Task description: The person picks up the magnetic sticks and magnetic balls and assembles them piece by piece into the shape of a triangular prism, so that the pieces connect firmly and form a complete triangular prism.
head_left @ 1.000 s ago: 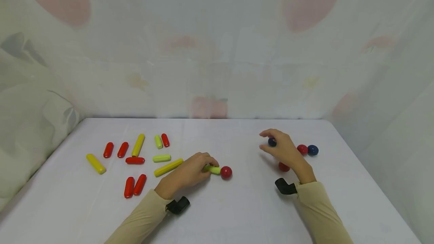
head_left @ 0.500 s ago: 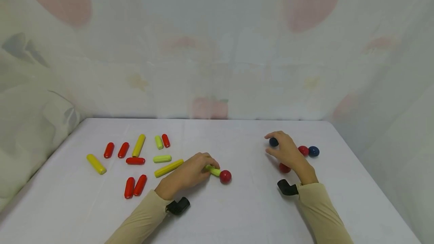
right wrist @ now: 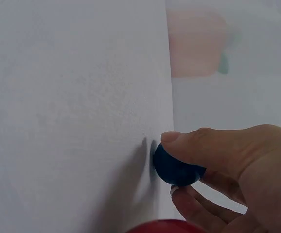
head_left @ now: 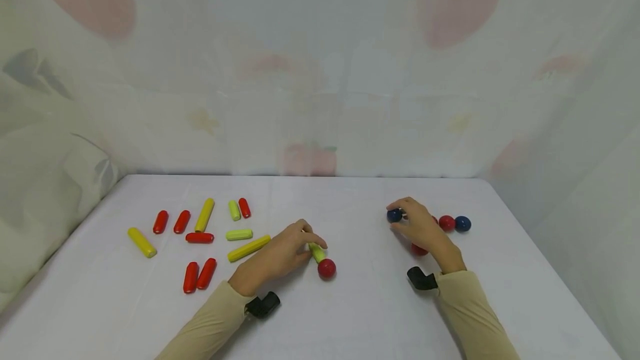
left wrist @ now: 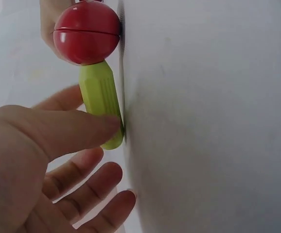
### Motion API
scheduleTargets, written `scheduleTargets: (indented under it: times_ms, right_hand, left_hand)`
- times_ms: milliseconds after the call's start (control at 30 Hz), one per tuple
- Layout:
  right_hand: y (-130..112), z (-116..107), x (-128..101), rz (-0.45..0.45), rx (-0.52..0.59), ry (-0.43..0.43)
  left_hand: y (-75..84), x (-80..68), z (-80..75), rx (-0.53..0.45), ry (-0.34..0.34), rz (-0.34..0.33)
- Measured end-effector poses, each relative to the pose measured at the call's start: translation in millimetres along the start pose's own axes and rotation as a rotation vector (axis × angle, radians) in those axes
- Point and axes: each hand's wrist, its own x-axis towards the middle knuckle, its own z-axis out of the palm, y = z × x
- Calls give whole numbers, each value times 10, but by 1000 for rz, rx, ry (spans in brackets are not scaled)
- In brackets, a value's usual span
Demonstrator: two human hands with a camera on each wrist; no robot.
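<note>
My left hand (head_left: 281, 251) pinches a short yellow-green stick (left wrist: 100, 90) between thumb and index finger, low over the white table. A glossy red ball (left wrist: 87, 32) with a seam round it touches the stick's far end; in the head view this red ball (head_left: 327, 269) lies toward the near side. The other left fingers are loosely bent below the stick. On the right, my right hand (head_left: 424, 231) grips a dark blue ball (right wrist: 177, 167) between thumb and fingers, close to the tabletop. Part of that ball is hidden by the thumb.
Beside my right hand lie a red ball (head_left: 447, 223), a blue ball (head_left: 463, 224) and another red ball (head_left: 419, 250), partly covered by the wrist. Several red, yellow and green sticks, such as a long yellow stick (head_left: 249, 248), lie spread on the table's left half.
The green stick has turned in my left hand, swinging the red ball nearer and slightly left. My right fingers, apart before, have closed on the blue ball, which sits a little further left.
</note>
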Motion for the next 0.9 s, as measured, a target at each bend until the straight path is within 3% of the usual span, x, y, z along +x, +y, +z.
scheduleTargets:
  times_ms: [167,500,900]
  right_hand:
    - [-8,25,0,15,9,-16]
    - [-37,59,1,-24,45,-38]
    - [-166,118,8,-39,123,-72]
  left_hand:
    - [15,-1,-18,-22,-6,-33]
    - [49,0,-2,-152,-200,-10]
    - [89,-14,3,-146,-217,0]
